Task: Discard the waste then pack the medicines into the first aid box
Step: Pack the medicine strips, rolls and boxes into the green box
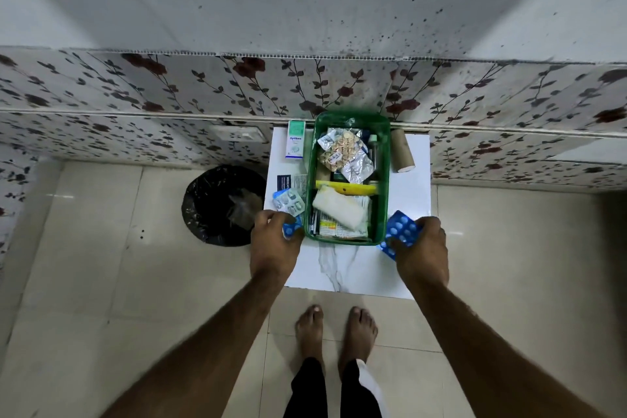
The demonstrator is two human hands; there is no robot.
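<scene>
Two hands flank the green first aid box (383, 180): left hand (273, 241) fingers pinch a small blue blister strip (291, 230) at 9 o'clock; right hand (422, 248) fingers grip a larger blue blister pack (400, 231) at 3 o'clock.

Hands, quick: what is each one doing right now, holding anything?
Left hand: closed on a small blue blister strip.
Right hand: closed on a larger blue blister pack.

I am holding a blue blister strip (402, 233) in my right hand (422, 248) and another blue strip (291, 229) in my left hand (273, 237), flanking the green first aid box (312, 180) on the counter (346, 268).
</scene>
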